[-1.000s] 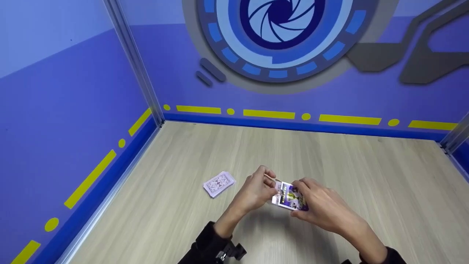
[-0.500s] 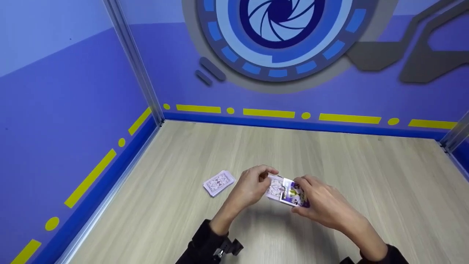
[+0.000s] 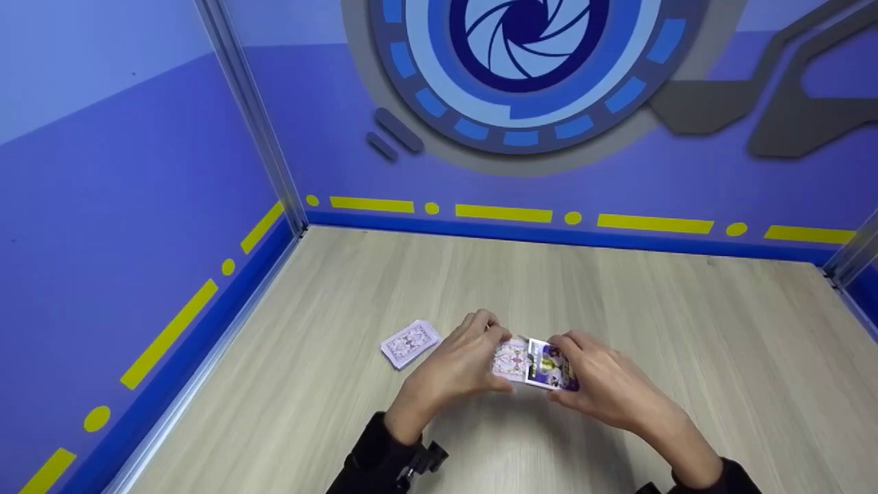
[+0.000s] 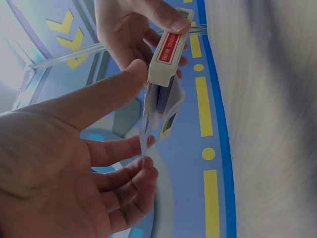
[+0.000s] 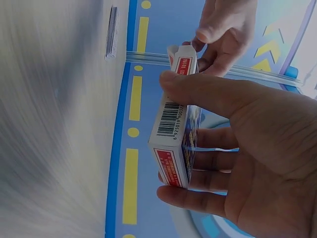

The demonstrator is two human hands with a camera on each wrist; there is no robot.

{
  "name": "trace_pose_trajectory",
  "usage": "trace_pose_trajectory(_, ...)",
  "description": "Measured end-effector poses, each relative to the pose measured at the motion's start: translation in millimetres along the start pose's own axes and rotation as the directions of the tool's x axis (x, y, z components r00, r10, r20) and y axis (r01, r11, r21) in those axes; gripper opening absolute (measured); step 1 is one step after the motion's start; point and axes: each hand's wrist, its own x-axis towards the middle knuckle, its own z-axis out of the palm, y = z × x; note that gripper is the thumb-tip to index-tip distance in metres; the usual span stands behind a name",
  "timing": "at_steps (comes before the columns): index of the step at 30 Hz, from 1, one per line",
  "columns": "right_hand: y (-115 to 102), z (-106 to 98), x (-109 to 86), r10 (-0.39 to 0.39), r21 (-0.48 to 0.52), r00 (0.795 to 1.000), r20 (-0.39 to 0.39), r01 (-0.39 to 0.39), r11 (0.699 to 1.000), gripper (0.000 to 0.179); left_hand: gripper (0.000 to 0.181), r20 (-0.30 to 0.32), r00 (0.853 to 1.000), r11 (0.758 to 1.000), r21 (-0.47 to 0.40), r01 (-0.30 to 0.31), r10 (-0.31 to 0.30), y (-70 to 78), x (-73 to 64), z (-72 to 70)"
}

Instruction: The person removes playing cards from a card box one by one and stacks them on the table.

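My right hand point(image 3: 607, 381) grips a purple-and-white playing card box point(image 3: 552, 365) above the table, thumb along its barcode side point(image 5: 170, 119) and fingers across the opposite side. From the box's left end stick out playing cards point(image 3: 509, 361) with patterned pink backs. My left hand point(image 3: 449, 367) holds these cards, thumb at their near edge and fingers at the far one. In the left wrist view, loose flaps point(image 4: 171, 106) hang at the box's open end beside the left fingers. Left of the hands, a second stack of cards point(image 3: 410, 343) lies on the table, backs up.
The pale wooden table point(image 3: 329, 412) is bounded by a blue printed back wall point(image 3: 446, 185) and a left wall point(image 3: 137, 240), both with yellow dashes. A metal post point(image 3: 260, 116) marks the corner. A black device point(image 3: 429, 458) sits on the left wrist.
The cards have come further out of the box leftward. My left hand has shifted from pinching at the box's end to spanning the cards edge to edge. The right hand stays nearly still.
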Motion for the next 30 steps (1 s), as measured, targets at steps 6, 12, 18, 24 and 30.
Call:
trace_pose_trajectory(6,-2,4,-0.6,0.005,0.028,0.999,0.032,-0.006,1.0,0.067,0.074,-0.013,0.999,0.981,0.19,-0.039,0.042,4.4,-0.6,10.2)
trace_pose_trajectory(12,-1,3,0.4,-0.008,0.041,1.0,0.018,0.007,0.999,0.064,0.061,-0.044,0.998,0.983,0.18,-0.03,0.038,7.5,1.2,9.2)
trace_pose_trajectory(18,5,-2,1.6,-0.011,0.022,1.0,-0.003,0.011,1.0,0.064,0.062,-0.086,0.996,0.99,0.141,0.011,0.001,3.2,-0.9,-2.8)
trace_pose_trajectory(24,12,-8,0.0,0.052,0.009,0.998,-0.038,-0.052,0.999,0.066,0.068,-0.155,0.982,0.992,0.054,0.116,-0.107,-12.0,-6.5,-21.6)
trace_pose_trajectory(30,18,-15,-1.9,0.107,0.019,0.993,-0.047,-0.107,0.994,0.07,0.066,-0.232,0.945,0.973,-0.019,0.231,-0.229,-40.8,-14.5,-33.9)
